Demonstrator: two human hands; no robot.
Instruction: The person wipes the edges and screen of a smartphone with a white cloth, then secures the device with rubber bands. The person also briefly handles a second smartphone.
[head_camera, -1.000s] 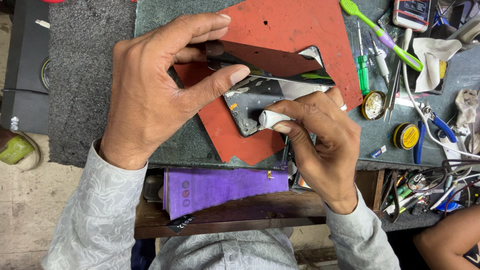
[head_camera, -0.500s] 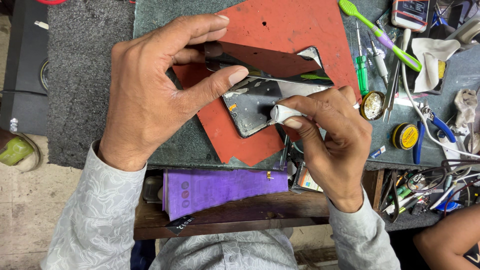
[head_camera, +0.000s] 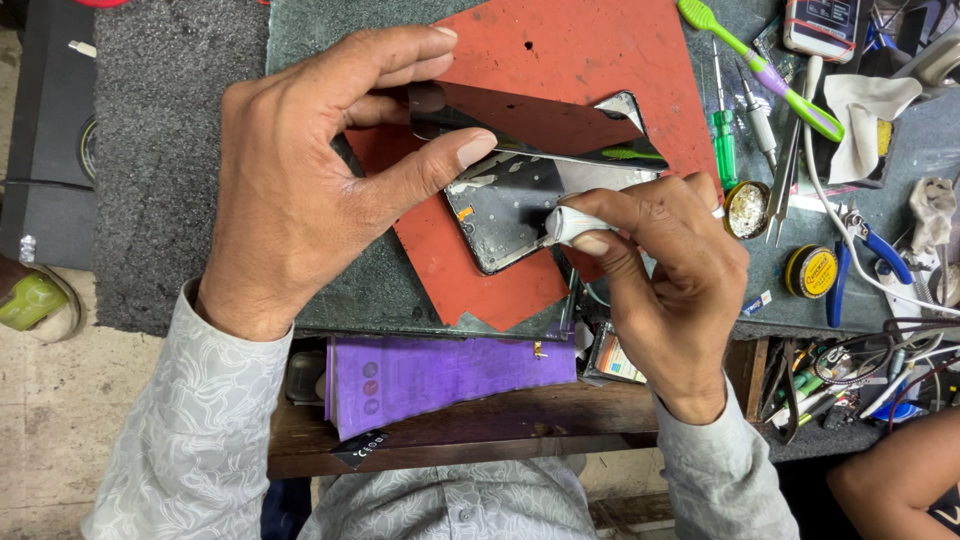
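1. The phone body (head_camera: 515, 215) lies open at the centre of the frame on a red mat (head_camera: 580, 60), its dark screen panel (head_camera: 530, 125) lifted and tilted above it.
2. The left hand (head_camera: 300, 190) is curled about the screen panel's left end, thumb under and fingers over, holding it up off the body.
3. The right hand (head_camera: 665, 265) pinches a small white tube (head_camera: 572, 225) between thumb and fingers, nozzle touching the body's inside just below the raised panel.
4. Judged from this, too hard a squeeze could flood the frame, and a slipping left thumb could drop the panel onto the nozzle.
5. Right of the mat on the tabletop (head_camera: 170, 150) lie a green toothbrush (head_camera: 760, 70), screwdrivers (head_camera: 722, 140) and a yellow tape roll (head_camera: 812, 270); a purple pouch (head_camera: 440, 375) sits below.
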